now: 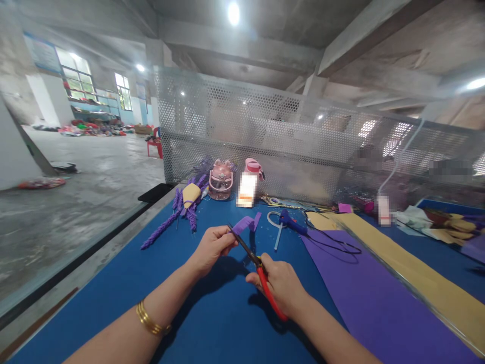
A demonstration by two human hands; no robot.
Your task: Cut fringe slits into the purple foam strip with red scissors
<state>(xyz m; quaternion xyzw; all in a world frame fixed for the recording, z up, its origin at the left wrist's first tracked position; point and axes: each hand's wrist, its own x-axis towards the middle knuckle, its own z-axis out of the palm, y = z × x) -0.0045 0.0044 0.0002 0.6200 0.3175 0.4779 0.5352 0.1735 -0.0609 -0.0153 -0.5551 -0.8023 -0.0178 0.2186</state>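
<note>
My left hand point(212, 247) pinches one end of a narrow purple paper strip point(246, 223) that curls away to the right above the blue table point(212, 323). My right hand point(280, 288) is closed around the red handles of a pair of scissors point(257, 270). The dark blades point up and left and meet the strip right beside my left fingers. A gold bangle sits on my left wrist.
A large purple sheet point(364, 298) and a long yellow sheet point(417, 278) lie to the right. A blue glue gun point(290, 221) with a black cord, purple paper flower stems point(178, 215), a pink bottle point(221, 180) and a perforated metal screen point(303, 136) stand behind.
</note>
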